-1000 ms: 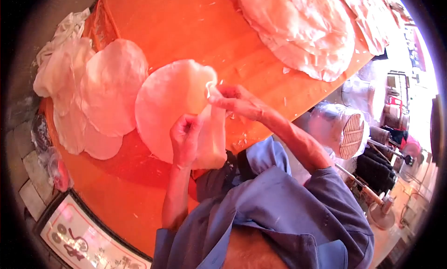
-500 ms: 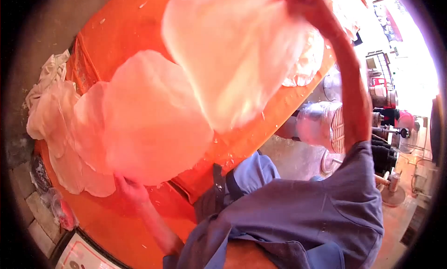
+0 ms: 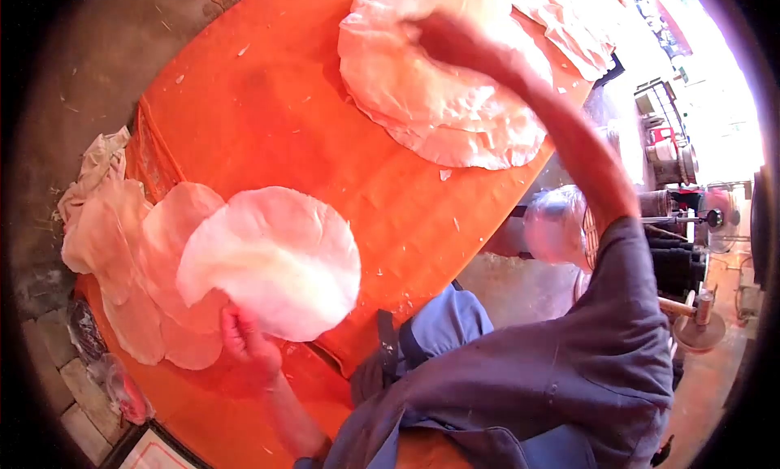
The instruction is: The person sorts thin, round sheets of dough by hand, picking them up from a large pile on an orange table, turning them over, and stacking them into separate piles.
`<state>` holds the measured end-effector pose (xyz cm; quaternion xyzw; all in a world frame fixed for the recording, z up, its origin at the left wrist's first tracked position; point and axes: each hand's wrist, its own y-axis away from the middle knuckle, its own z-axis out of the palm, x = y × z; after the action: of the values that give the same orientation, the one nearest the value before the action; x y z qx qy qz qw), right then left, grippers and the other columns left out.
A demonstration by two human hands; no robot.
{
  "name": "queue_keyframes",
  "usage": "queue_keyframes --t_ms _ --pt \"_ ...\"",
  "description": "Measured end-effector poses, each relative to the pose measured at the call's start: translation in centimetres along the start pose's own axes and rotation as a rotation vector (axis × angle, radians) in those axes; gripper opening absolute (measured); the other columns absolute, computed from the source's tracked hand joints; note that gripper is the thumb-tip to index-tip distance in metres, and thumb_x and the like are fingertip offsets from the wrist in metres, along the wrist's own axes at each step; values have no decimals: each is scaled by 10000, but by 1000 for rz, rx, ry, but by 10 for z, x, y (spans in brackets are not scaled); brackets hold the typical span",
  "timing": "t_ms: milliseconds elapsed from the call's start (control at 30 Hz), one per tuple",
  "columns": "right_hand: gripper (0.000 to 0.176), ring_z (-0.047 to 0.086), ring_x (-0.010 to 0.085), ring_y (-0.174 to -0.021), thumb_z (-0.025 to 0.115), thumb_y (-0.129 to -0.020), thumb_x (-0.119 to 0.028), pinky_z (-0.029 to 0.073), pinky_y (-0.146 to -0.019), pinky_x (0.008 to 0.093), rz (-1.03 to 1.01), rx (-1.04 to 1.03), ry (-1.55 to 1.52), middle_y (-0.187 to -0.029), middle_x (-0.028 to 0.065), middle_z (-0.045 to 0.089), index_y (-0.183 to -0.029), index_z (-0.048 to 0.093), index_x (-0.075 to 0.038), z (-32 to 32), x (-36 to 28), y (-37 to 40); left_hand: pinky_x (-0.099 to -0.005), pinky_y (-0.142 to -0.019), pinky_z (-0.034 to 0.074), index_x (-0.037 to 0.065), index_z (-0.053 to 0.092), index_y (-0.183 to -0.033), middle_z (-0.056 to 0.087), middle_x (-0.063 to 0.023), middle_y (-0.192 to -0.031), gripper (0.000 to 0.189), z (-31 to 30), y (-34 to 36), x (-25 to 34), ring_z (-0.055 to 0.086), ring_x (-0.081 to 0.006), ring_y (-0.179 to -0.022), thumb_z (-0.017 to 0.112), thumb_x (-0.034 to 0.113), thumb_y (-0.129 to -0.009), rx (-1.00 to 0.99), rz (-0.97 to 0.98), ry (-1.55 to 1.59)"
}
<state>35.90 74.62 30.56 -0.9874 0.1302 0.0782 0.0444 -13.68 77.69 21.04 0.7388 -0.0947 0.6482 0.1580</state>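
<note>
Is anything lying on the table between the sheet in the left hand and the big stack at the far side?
Nothing solid. Between the thin round sheet pinched in the left hand and the stack lies bare orange table with only small flakes. The right hand, blurred, is over the stack's far part.

Left hand (image 3: 244,343): low and close to the torso, bare left forearm (image 3: 288,424) running back toward the body, fingers (image 3: 231,323) curled upward and pinched closed. Right arm (image 3: 569,144): stretched far out ahead, elbow only slightly bent, bare from the blue sleeve (image 3: 617,306) down to the wrist. Right hand (image 3: 435,30): at full reach and well apart from the left hand, motion-blurred, so whether its fingers are spread or closed cannot be read.
</note>
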Motion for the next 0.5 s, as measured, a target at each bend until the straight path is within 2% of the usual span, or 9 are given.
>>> queue_keyframes --t_ms 100,133,167,200,300,333,400,433,500 --pt "587 642 220 -876 555 -883 -534 549 -732 354 284 -536 -982 -1031 120 640 -1221 582 -55 20 -97 45 -238 -695 405 47 535 -879 523 26 -826 195 41 -8 -1 474 -81 -784 509 209 -985 -206 174 -140" --pt "650 643 205 -900 552 -893 -588 554 -742 345 332 -698 -1191 -1067 113 638 -1263 566 -54 35 -123 58 -260 -709 422 35 546 -877 546 11 -846 189 64 -10 14 489 -94 -801 512 193 -976 -327 200 -126" --pt "667 654 260 -863 558 -886 -594 564 -708 383 273 -817 -1389 -1089 116 638 -1301 548 -72 66 -134 69 -298 -736 446 9 562 -901 582 -36 -869 186 85 -10 27 532 -145 -817 509 176 -966 -344 250 -237" --pt "619 652 232 -870 562 -904 -544 539 -729 354 122 -697 -1313 -1063 122 647 -1249 554 -31 73 -152 83 -331 -779 456 -13 580 -965 603 -93 -941 174 103 -22 24 560 -203 -858 516 148 -949 -409 500 -263" --pt "518 648 196 -884 570 -932 -456 510 -738 330 -131 -453 -982 -1008 114 664 -1175 572 2 92 -158 89 -374 -868 468 -14 589 -1032 579 -171 -1141 200 131 -26 30 592 -301 -999 581 110 -875 -480 383 -142" --pt "489 647 192 -887 571 -938 -436 508 -733 333 -180 -388 -854 -994 107 668 -1164 577 -2 95 -155 87 -363 -868 468 -15 584 -1062 577 -152 -1154 234 131 -30 28 588 -270 -994 586 139 -887 -499 367 -136" --pt "400 646 174 -885 581 -941 -378 514 -734 331 35 -505 -858 -956 85 680 -1097 613 -11 82 -136 72 -340 -867 469 -17 575 -1124 573 -114 -1182 303 130 -37 19 580 -207 -985 594 198 -912 -537 334 -124" --pt "358 646 165 -885 586 -943 -349 517 -734 330 140 -565 -856 -937 75 686 -1064 631 -15 69 -126 64 -337 -866 476 -19 581 -1123 569 -126 -1191 293 132 -37 21 581 -218 -1003 598 162 -893 -499 336 -108" --pt "280 646 133 -854 626 -917 -269 536 -738 308 99 -309 -975 -936 73 701 -1035 684 -22 54 -83 45 -332 -865 489 -23 593 -1121 561 -149 -1210 290 129 -35 26 584 -241 -1038 605 90 -855 -419 333 -81"
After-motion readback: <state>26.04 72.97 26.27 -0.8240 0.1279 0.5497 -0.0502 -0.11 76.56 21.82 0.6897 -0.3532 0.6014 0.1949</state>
